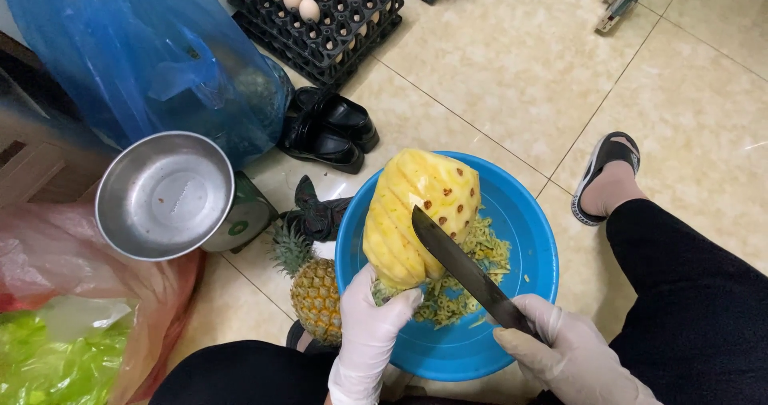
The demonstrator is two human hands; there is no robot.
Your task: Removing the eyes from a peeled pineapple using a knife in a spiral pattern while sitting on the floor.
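Over the blue basin (524, 237), the gloved left hand (370, 333) is clamped round the base of the peeled pineapple (416, 213), held upright. The gloved right hand (560, 349) grips a dark knife (464, 269), its blade against the fruit. Left of the basin on the tiled floor (496, 77): 1 unpeeled pineapple (316, 297), a steel bowl (164, 195).

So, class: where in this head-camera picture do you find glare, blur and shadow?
Head view: soft glare streaks the tiled floor at the right and the steel bowl; the green bag at the lower left looks blurred; the peeled pineapple, knife and both gloved hands, left hand and right hand, are sharp; the shadows are faint.
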